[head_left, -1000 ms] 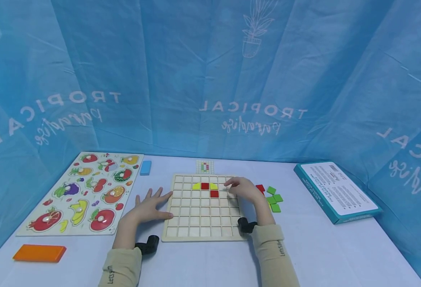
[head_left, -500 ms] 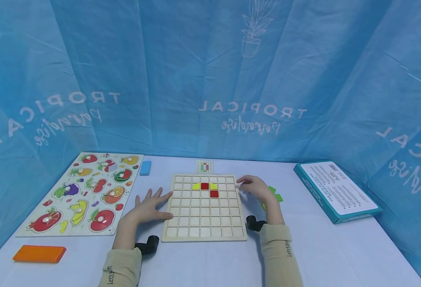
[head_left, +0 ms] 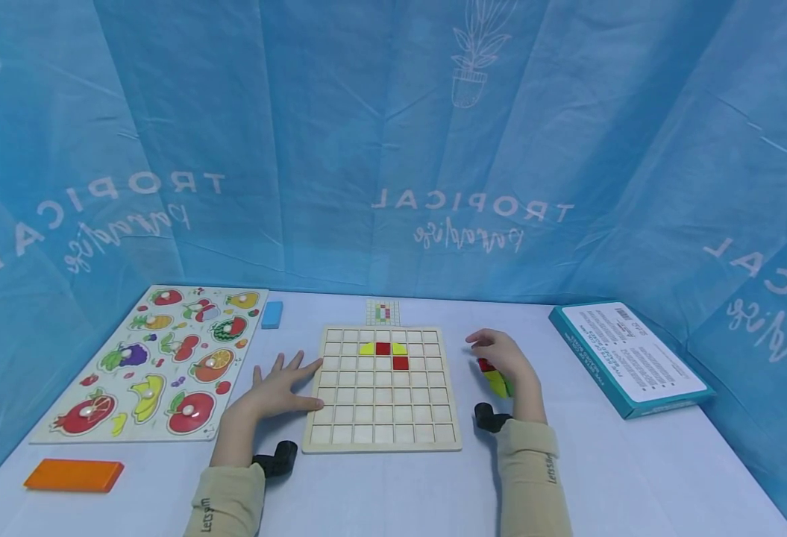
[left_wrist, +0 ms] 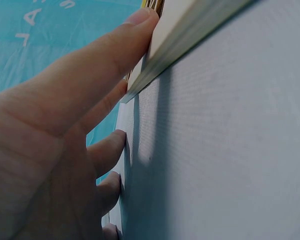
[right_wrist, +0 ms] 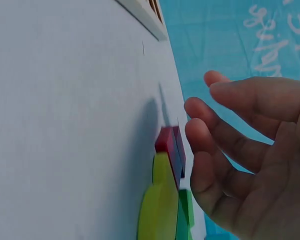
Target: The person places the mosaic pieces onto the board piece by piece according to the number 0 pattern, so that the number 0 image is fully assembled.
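Observation:
A wooden grid board (head_left: 373, 414) lies flat on the table. Two red square tiles (head_left: 400, 363) and two yellow quarter-round tiles (head_left: 399, 348) sit in its upper cells. My left hand (head_left: 272, 394) is spread at the left side, thumb and index fingertip on the board's edge; the left wrist view has the thumb (left_wrist: 135, 30) on the rim. Right of the board my right hand (head_left: 506, 358) hovers with loosely bent fingers and nothing held, over loose red tiles (right_wrist: 166, 142), yellow tiles (right_wrist: 157, 210) and green tiles (right_wrist: 185, 215). In the head view it partly hides this pile.
A small pattern card (head_left: 383, 312) lies behind the board. To the left are a fruit puzzle board (head_left: 131, 388), a blue block (head_left: 272, 314) and an orange block (head_left: 74, 474). A teal box (head_left: 628, 362) lies at the right; a blue curtain (head_left: 339, 149) hangs behind.
My right hand has moved from over the board's upper right cells rightward to the loose tiles. The left hand and the tiles on the board have stayed put.

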A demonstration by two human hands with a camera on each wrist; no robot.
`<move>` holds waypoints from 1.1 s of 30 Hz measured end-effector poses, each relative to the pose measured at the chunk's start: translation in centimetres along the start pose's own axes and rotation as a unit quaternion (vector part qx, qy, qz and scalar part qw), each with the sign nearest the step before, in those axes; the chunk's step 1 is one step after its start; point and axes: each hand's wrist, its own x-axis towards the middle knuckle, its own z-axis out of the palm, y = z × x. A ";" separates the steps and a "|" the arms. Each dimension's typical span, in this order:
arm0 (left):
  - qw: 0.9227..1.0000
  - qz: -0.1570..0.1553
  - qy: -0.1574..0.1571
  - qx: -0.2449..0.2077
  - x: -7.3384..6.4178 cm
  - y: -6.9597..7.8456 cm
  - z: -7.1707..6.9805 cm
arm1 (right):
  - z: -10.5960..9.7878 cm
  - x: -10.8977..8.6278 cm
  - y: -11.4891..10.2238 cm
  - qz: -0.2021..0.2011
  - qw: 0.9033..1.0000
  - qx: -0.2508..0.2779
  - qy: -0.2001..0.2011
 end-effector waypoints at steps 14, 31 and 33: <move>1.000 0.005 0.003 0.004 0.3 -0.3 0.1 | -0.8 -0.4 1.4 0.027 1.000 -0.009 0.004; 1.000 0.000 0.002 0.004 0.2 -0.1 0.0 | -0.9 -0.7 1.1 0.007 1.000 0.009 -0.008; 1.000 0.001 0.002 0.004 0.1 -0.1 0.0 | -0.9 -0.7 1.0 0.001 1.000 0.011 -0.013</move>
